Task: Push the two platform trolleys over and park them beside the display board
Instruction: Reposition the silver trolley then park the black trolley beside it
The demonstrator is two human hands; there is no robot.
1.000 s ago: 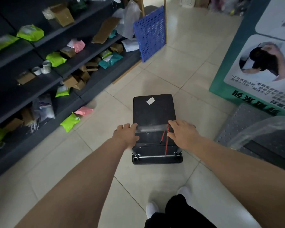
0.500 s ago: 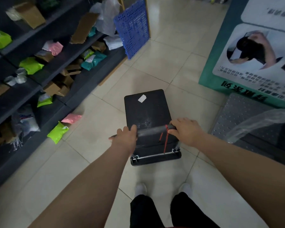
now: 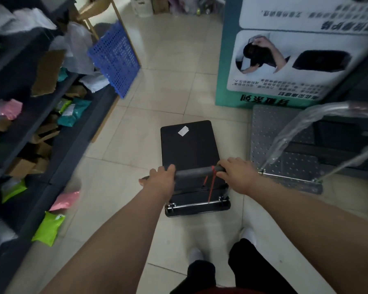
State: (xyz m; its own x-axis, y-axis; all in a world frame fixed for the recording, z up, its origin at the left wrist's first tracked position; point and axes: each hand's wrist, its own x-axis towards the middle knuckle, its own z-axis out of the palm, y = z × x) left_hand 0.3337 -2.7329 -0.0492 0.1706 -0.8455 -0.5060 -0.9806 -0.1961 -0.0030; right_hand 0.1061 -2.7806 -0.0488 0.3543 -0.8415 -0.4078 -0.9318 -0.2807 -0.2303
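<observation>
A small black platform trolley [image 3: 189,147] with a white sticker on its deck stands on the tiled floor in front of me. My left hand [image 3: 159,179] and my right hand [image 3: 236,172] both grip its padded handle bar [image 3: 193,172], one at each end; a red cord hangs from the bar. To its right a grey studded platform trolley [image 3: 270,132] with a plastic-wrapped handle is parked against the foot of the green and white display board [image 3: 285,60]. The black trolley's front edge is a little short of the board's near corner.
Dark shelving [image 3: 30,115] full of packets and cardboard boxes runs along the left. A blue perforated panel [image 3: 115,58] leans at its far end. Green and pink packets [image 3: 49,225] lie on the floor by the shelf. Open tiled floor [image 3: 168,66] stretches ahead between shelf and board.
The black trolley has rolled forward along the aisle with both hands on its handle. The display board and the grey trolley have come closer on the right, and my feet have stepped forward.
</observation>
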